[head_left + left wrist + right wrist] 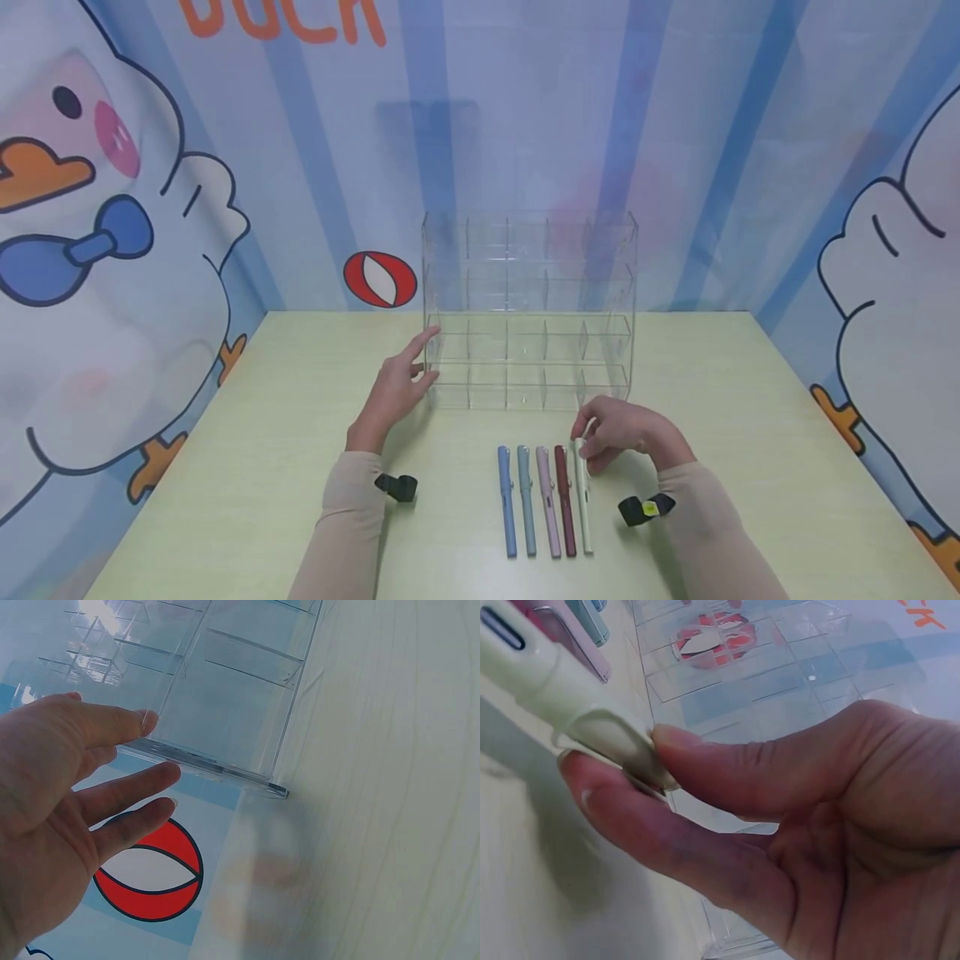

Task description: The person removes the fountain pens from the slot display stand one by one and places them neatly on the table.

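My right hand (617, 429) pinches the cap end of a pale white-green pen (584, 508) between thumb and fingers; the right wrist view shows its clip at the fingertips. This pen is at the right end of a row with a dark red pen (566, 500), a lilac pen (548, 500), a grey-teal pen (527, 504) and a blue pen (507, 504). Behind them stands a clear tiered rack (525, 385) with divided compartments. My left hand (393, 387) is at the rack's left side, its fingers extended, fingertips right at the side edge (217, 771).
The pale wooden table (247, 467) runs back to a printed fabric backdrop (517, 83) close behind the rack. Large cartoon ducks cover the side panels. A black strap device (397, 487) sits at the left wrist, another strap device (645, 508) at the right.
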### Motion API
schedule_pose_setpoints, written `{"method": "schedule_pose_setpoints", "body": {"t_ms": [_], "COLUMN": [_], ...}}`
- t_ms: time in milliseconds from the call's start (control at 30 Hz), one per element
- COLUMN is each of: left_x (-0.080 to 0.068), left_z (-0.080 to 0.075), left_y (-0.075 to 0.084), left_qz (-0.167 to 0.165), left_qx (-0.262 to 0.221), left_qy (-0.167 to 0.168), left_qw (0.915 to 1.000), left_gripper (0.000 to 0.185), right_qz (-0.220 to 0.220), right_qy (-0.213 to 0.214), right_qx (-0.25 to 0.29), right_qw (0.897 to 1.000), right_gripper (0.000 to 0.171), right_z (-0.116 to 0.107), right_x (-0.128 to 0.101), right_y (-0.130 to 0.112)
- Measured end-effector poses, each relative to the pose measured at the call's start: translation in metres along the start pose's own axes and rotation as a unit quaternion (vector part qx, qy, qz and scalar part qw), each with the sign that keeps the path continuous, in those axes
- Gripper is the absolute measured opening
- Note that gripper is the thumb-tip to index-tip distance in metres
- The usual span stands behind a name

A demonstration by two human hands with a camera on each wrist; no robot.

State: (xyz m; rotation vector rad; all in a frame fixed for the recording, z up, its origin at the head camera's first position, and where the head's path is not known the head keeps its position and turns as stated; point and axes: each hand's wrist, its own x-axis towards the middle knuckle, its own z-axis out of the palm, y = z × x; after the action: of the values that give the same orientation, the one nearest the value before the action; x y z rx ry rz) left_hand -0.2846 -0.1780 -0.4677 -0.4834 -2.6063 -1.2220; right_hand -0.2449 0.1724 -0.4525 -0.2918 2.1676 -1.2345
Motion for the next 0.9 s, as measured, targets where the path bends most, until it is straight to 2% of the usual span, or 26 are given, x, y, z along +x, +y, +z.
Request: {"method": "schedule_pose_setpoints", "body": {"t_ms": [233,500,900], "left_x": [0.000,-0.001,-0.001], "left_z": [0.000,-0.001,-0.001], "left_y": [-0.002,0.000,-0.001], "left_qz": [0.006,-0.004,0.006], "left_qx": [-0.005,0.002,-0.004], "left_qy": [0.001,-0.004,-0.003], "left_qw": [1.0000,1.0000,1.0000], "left_gripper": [0.075,0.074,0.073], "right_qz": [0.006,0.014,0.028], "right_qy": [0.005,0.015,0.020], "right_qx": [-0.019,-0.036,-0.073], "right_qw": [1.000,0.999,0.997], "right_gripper": [0.017,0.016,0.011], "right_z": [0.003,0.009,0.014], "right_x": [0.003,0.005,0.005], "right_y": [0.001,-0.002,-0.006]}}
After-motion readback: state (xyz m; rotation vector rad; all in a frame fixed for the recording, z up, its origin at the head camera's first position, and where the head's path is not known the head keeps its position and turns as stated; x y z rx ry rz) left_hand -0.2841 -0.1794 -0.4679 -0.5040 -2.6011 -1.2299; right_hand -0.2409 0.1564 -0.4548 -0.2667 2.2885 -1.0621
